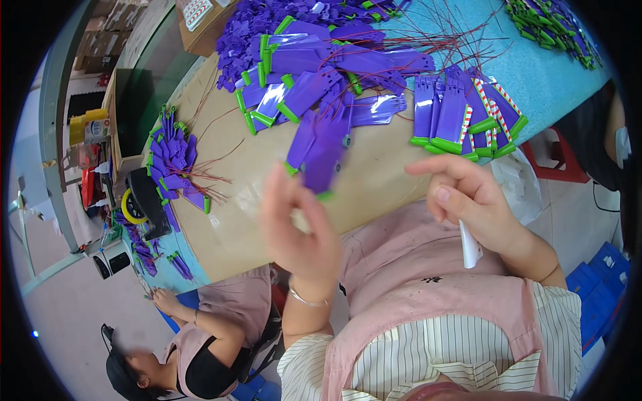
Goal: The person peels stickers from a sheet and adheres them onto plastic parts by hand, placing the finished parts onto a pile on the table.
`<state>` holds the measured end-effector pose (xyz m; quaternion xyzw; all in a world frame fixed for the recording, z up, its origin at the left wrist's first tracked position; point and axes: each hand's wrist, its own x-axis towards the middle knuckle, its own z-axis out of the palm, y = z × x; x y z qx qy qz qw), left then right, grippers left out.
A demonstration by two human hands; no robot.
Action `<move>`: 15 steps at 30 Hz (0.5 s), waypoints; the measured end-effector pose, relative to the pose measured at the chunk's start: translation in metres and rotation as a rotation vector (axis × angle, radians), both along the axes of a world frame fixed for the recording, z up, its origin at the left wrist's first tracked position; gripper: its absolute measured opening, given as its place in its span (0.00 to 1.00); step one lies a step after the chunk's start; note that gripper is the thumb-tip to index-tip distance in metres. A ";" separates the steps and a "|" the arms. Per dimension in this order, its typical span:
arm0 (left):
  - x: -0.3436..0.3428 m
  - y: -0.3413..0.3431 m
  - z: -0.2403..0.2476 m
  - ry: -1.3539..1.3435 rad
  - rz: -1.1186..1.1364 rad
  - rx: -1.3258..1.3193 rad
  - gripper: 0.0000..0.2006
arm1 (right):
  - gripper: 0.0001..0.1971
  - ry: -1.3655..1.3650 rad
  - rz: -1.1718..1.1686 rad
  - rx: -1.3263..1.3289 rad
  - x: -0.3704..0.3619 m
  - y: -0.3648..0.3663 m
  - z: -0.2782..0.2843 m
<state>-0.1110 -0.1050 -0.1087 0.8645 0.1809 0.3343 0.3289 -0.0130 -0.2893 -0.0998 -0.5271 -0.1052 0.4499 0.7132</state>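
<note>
Purple plastic, edged in green, dominates this workbench scene: a seated worker in a pink apron lifts a flat purple tag piece (319, 152) with the left hand (297, 224), fingers pinched on its lower end so it stands blurred above the tan board (374, 180). The right hand (471, 200) is half curled, forefinger out, with a white tube-like item (469, 246) tucked in the palm (what it is cannot be told). A firm pinch near the green end, and keeping the piece square to the other hand, looks the sound way to handle it; a loose grip could let it twist. On the surface (542, 73), pale blue past the board, lie heaps of purple tags (314, 73), a neat fanned stack with red-and-white striped strips (468, 117), thin red wires (428, 40) and a smaller pile (174, 157) at the left. A co-worker (200, 334) sits lower left; blue crates (602, 287) stand on the floor at right.
</note>
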 end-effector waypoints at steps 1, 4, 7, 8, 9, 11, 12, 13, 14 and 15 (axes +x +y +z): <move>-0.001 -0.019 0.003 -0.051 -0.109 -0.085 0.18 | 0.10 -0.022 -0.022 0.048 -0.002 0.000 -0.001; 0.000 -0.041 0.002 -0.049 -0.368 -0.099 0.16 | 0.10 0.034 -0.001 0.051 -0.005 -0.001 0.004; 0.005 -0.040 0.008 0.079 -0.320 -0.295 0.13 | 0.08 0.008 0.012 0.037 0.003 -0.010 0.003; 0.004 -0.037 0.001 0.069 -0.311 -0.484 0.11 | 0.07 -0.009 0.022 0.010 0.004 -0.012 0.002; 0.004 -0.035 -0.007 0.058 -0.297 -0.672 0.09 | 0.07 0.008 -0.045 0.035 0.002 -0.010 0.001; 0.009 -0.040 0.003 0.027 -0.296 -1.004 0.07 | 0.07 0.036 -0.021 0.013 0.004 -0.011 0.004; 0.009 -0.039 0.004 0.026 -0.346 -1.274 0.06 | 0.08 0.057 0.004 -0.008 0.005 -0.011 0.005; 0.010 -0.039 0.005 0.025 -0.396 -1.544 0.06 | 0.08 0.062 0.000 -0.008 0.004 -0.011 0.005; 0.011 -0.043 0.007 0.032 -0.390 -1.515 0.06 | 0.08 0.064 0.001 -0.009 0.003 -0.010 0.005; 0.011 -0.045 0.007 0.039 -0.390 -1.516 0.06 | 0.08 0.065 0.002 -0.010 0.002 -0.009 0.005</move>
